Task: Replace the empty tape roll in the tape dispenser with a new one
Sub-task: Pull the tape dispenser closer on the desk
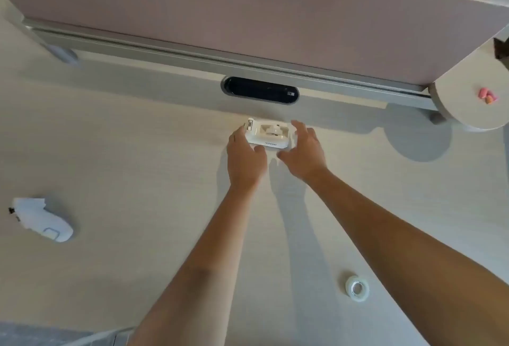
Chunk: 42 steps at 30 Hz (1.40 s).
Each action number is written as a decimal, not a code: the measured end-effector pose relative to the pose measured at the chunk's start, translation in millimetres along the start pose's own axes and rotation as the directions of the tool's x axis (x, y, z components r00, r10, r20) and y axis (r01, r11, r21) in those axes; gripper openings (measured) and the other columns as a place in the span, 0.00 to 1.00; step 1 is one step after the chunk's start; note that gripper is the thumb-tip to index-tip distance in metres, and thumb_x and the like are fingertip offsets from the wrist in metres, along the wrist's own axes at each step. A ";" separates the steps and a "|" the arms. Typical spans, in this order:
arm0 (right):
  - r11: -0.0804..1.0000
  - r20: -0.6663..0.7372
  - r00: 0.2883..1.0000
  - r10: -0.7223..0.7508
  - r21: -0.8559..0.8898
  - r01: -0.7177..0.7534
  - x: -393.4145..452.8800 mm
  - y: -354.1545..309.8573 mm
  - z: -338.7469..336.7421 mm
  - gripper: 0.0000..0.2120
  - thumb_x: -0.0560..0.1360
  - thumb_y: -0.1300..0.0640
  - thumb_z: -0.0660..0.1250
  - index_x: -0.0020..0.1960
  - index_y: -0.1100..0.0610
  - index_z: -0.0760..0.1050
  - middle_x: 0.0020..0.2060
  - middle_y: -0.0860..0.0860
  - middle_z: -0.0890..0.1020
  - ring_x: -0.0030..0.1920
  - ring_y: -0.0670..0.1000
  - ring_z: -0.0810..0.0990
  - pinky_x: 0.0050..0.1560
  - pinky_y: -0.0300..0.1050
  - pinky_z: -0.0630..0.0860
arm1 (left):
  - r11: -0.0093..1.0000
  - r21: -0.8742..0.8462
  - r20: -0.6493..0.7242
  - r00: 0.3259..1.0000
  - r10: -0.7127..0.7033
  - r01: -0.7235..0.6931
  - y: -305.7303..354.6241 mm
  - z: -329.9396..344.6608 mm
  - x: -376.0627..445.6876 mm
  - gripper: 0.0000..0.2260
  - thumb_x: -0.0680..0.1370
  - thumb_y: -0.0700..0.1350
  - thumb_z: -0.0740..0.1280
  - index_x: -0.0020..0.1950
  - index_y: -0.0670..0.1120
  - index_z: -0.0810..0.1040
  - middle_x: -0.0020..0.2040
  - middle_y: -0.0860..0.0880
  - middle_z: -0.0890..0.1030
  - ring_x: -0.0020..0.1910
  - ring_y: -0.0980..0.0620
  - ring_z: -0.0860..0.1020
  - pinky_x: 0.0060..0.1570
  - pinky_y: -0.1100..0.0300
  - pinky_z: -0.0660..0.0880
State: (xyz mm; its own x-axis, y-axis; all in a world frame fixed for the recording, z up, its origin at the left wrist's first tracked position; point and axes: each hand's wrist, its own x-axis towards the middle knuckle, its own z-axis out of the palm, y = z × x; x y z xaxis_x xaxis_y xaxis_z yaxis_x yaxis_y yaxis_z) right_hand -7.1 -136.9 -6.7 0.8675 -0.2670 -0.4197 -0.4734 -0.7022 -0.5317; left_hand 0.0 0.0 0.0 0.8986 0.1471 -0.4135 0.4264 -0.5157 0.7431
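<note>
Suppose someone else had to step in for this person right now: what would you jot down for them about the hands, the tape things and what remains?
Left hand: on the left end of the white tape dispenser, fingers curled around it; whether it grips firmly is unclear.
Right hand: open, fingers spread beside the dispenser's right end, not clearly touching.
Dispenser: on the desk at the far side, just in front of the dark cable slot.
New tape roll: lying flat on the desk near the right forearm, untouched.
Done: hands have reached the dispenser.
Left: take out the old core, fit the new roll, thread the tape to the cutter.
</note>
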 end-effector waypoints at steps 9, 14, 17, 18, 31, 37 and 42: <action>0.982 0.020 0.994 -0.107 -0.153 0.109 12.7 3.6 9.2 0.29 0.76 0.57 0.73 0.75 0.53 0.69 0.69 0.55 0.76 0.60 0.62 0.81 0.54 0.51 0.78 | 0.998 -0.045 0.033 0.999 0.039 -0.037 -18.2 11.7 8.4 0.29 0.78 0.33 0.61 0.79 0.46 0.66 0.77 0.47 0.74 0.76 0.44 0.72 0.70 0.55 0.69; 0.990 0.009 0.996 -0.090 -0.111 0.091 -27.0 16.8 20.0 0.30 0.76 0.59 0.72 0.76 0.52 0.69 0.70 0.54 0.75 0.59 0.60 0.83 0.53 0.50 0.79 | 0.999 -0.036 0.065 0.997 0.036 -0.034 -38.7 6.1 -27.2 0.28 0.79 0.35 0.63 0.80 0.47 0.65 0.77 0.47 0.74 0.75 0.46 0.72 0.67 0.60 0.69; 0.994 0.007 0.998 -0.061 -0.095 0.061 -55.7 27.2 29.5 0.30 0.75 0.58 0.73 0.75 0.51 0.70 0.67 0.55 0.75 0.57 0.60 0.83 0.52 0.48 0.78 | 0.999 -0.009 0.096 0.995 0.036 -0.035 -55.7 1.8 -52.4 0.29 0.79 0.35 0.64 0.80 0.45 0.64 0.77 0.46 0.73 0.76 0.45 0.72 0.69 0.57 0.69; 0.995 0.014 0.999 -0.048 -0.082 0.049 -66.4 30.6 32.0 0.29 0.75 0.58 0.74 0.74 0.50 0.71 0.66 0.55 0.75 0.56 0.60 0.83 0.52 0.47 0.77 | 0.999 0.002 0.105 0.994 0.032 -0.033 -61.1 0.1 -62.5 0.29 0.79 0.35 0.64 0.80 0.45 0.64 0.78 0.46 0.73 0.76 0.44 0.72 0.69 0.56 0.69; 0.994 0.073 0.994 -0.076 -0.075 0.081 -190.8 75.7 67.9 0.29 0.74 0.59 0.73 0.73 0.52 0.72 0.66 0.53 0.75 0.51 0.59 0.84 0.54 0.55 0.82 | 0.995 0.092 0.153 0.988 0.021 -0.035 -134.1 -18.1 -186.4 0.30 0.81 0.38 0.64 0.82 0.45 0.59 0.79 0.46 0.70 0.76 0.44 0.71 0.69 0.51 0.73; 0.980 0.027 0.985 -0.169 -0.106 0.170 -219.6 99.8 81.2 0.30 0.74 0.57 0.76 0.74 0.55 0.72 0.66 0.53 0.76 0.64 0.58 0.76 0.55 0.56 0.81 | 0.991 0.111 0.115 0.991 0.063 -0.076 -154.2 -15.2 -218.1 0.31 0.80 0.38 0.64 0.82 0.46 0.59 0.80 0.47 0.69 0.77 0.46 0.69 0.66 0.58 0.72; 0.973 -0.012 0.975 -0.222 -0.073 0.220 -222.5 112.8 89.3 0.33 0.76 0.54 0.75 0.78 0.54 0.68 0.68 0.51 0.77 0.66 0.56 0.75 0.59 0.52 0.80 | 0.977 0.141 0.064 0.986 0.151 -0.159 -161.1 -12.4 -221.4 0.31 0.79 0.37 0.65 0.81 0.45 0.61 0.79 0.47 0.70 0.77 0.46 0.70 0.72 0.48 0.73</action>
State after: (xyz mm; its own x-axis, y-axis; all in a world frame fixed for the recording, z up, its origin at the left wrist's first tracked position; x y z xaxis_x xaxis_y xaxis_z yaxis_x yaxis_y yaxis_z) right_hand -267.1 -97.7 -38.9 0.9526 -0.1123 -0.2826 -0.2581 -0.7901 -0.5560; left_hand -266.3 61.0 -21.7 0.9441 0.0134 -0.3293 0.2595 -0.6461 0.7178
